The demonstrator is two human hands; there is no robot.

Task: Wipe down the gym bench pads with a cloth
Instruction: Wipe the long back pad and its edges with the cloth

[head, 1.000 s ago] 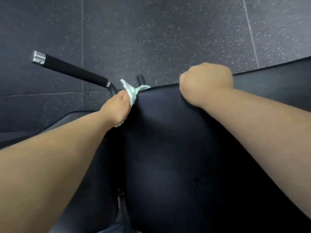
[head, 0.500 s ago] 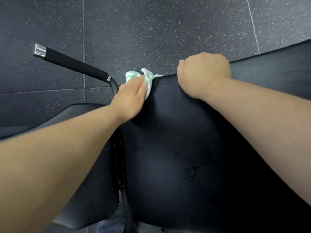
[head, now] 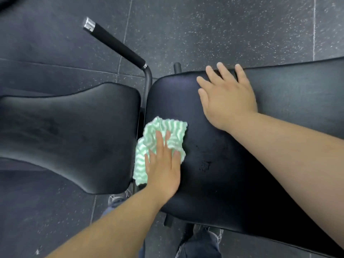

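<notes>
1. Extends bare left forearm [head: 111, 220] from lower left, angled up toward centre.
2. Lays left hand [head: 162, 164] flat, palm down, fingers straight, just below centre.
3. Extends right forearm [head: 288, 146] from the right edge.
4. Spreads right hand [head: 227, 97] palm down, fingers splayed, upper right of centre.

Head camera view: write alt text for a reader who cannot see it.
A left hand presses a green-and-white cloth flat on a black bench pad, at its edge beside a second pad; the right hand rests open on the same pad. A black handle sticks out over speckled dark floor.
</notes>
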